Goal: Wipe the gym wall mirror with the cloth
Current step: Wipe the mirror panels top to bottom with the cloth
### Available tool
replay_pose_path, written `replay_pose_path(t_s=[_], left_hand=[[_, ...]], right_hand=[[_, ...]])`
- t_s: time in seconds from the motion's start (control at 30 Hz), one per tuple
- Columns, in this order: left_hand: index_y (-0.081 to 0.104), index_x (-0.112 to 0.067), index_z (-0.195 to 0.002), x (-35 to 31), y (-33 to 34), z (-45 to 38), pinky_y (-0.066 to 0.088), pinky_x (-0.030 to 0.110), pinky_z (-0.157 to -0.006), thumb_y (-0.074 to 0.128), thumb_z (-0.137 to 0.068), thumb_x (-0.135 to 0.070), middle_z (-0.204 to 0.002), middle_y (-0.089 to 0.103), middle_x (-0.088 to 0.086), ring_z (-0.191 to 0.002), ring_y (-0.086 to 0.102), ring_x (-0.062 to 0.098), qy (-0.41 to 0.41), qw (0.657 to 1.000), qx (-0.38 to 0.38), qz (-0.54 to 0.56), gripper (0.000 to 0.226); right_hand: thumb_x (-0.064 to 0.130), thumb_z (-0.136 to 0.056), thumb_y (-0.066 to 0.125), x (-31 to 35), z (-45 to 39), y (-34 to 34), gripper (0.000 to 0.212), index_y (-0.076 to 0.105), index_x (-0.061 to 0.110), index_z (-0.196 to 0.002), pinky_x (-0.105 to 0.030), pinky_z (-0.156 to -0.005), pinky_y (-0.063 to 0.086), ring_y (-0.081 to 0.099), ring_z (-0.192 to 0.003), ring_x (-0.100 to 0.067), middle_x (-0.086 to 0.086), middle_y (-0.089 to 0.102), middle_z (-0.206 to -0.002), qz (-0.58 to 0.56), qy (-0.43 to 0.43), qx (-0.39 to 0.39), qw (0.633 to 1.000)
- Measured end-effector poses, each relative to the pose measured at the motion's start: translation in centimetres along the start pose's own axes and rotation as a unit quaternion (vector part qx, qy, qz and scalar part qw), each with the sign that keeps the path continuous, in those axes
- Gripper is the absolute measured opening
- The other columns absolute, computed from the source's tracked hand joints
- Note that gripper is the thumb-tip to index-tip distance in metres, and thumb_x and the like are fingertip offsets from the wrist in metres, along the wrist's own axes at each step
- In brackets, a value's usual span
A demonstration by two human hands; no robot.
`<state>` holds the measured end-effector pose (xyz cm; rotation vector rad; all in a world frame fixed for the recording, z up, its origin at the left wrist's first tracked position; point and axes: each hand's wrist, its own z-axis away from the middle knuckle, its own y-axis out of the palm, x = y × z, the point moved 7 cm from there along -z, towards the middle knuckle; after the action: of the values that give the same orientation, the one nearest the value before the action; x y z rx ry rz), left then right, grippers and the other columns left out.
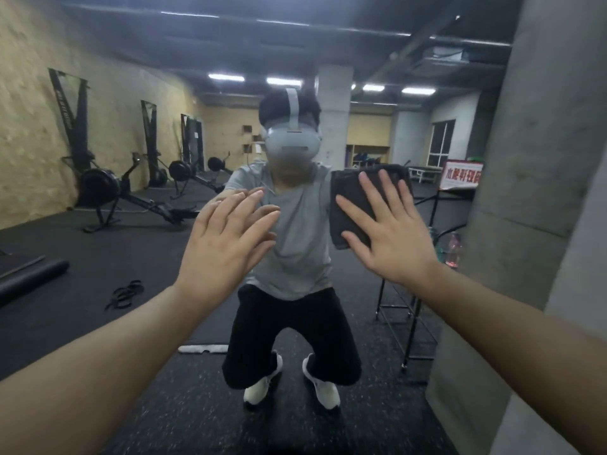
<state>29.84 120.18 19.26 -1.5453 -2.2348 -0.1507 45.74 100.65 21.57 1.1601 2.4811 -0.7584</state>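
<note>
Two hands meet the mirror: the right hand, fingers spread, presses the upright dark cloth flat, while the left hand hovers spread beside it.

The wall mirror carries a dark folded cloth flat against its glass. In its reflection, a black speckled rubber floor holds rowing machines, loose black bands and a rolled mat.
</note>
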Motion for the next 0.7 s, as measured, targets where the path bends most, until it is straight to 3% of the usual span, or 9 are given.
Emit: replay_pose_path(t_s=[0.13,0.23,0.33,0.43,0.57,0.7], left_hand=[[0.063,-0.025,-0.137,-4.8,1.5,-3.5,0.038,0.049,-0.109,0.058,-0.104,-0.045,-0.153,0.052,0.009,-0.137,0.05,0.033,0.035,0.999,-0.007,0.02,0.039],[0.063,-0.025,-0.137,-7.5,2.4,-5.1,0.035,0.048,-0.108,0.057,-0.103,-0.044,-0.151,0.053,0.01,-0.136,0.047,0.033,0.036,0.999,-0.024,0.022,0.04],[0.062,-0.025,-0.139,-9.3,3.2,-5.7,0.033,0.049,-0.107,0.057,-0.102,-0.043,-0.151,0.053,0.01,-0.136,0.044,0.034,0.032,0.999,-0.017,0.033,0.041],[0.063,-0.024,-0.139,-9.9,3.4,-5.8,0.031,0.049,-0.107,0.055,-0.103,-0.043,-0.15,0.054,0.01,-0.135,0.046,0.035,0.036,0.999,-0.024,0.027,0.041],[0.059,-0.026,-0.141,-10.1,3.3,-5.7,0.034,0.051,-0.105,0.057,-0.104,-0.045,-0.15,0.054,0.008,-0.133,0.05,0.036,0.033,0.999,-0.034,0.011,0.042],[0.06,-0.025,-0.141,-10.3,3.0,-6.0,0.036,0.052,-0.103,0.055,-0.104,-0.044,-0.149,0.054,0.009,-0.132,0.05,0.037,0.04,0.999,-0.028,0.009,0.042]], right_hand=[[0.049,-0.105,0.036,-9.8,6.7,-0.2,0.063,0.023,0.027,-0.163,-0.056,-0.127,0.003,0.007,-0.156,-0.044,-0.017,0.009,-0.171,-0.006,0.225,0.012,0.974],[0.05,-0.105,0.025,-14.7,11.7,-0.1,0.065,0.019,0.024,-0.165,-0.063,-0.125,0.008,0.004,-0.156,-0.045,-0.02,0.006,-0.171,-0.042,0.427,0.009,0.903],[0.052,-0.104,0.016,-14.4,12.0,0.6,0.067,0.013,0.025,-0.165,-0.062,-0.125,0.004,0.001,-0.156,-0.046,-0.021,0.003,-0.171,-0.065,0.513,0.001,0.856],[0.053,-0.104,0.016,-9.9,9.0,0.9,0.064,0.005,0.032,-0.164,-0.063,-0.125,-0.001,-0.001,-0.156,-0.048,-0.021,0.001,-0.171,-0.054,0.438,0.0,0.898],[0.053,-0.106,0.03,-3.6,5.9,1.4,0.06,0.013,0.04,-0.162,-0.063,-0.124,-0.007,-0.007,-0.156,-0.044,-0.012,-0.003,-0.172,-0.043,0.212,0.012,0.976],[0.053,-0.106,0.035,-5.8,6.3,1.2,0.057,0.019,0.044,-0.16,-0.059,-0.127,-0.002,-0.007,-0.157,-0.036,-0.007,0.005,-0.172,-0.013,0.084,0.033,0.996]])
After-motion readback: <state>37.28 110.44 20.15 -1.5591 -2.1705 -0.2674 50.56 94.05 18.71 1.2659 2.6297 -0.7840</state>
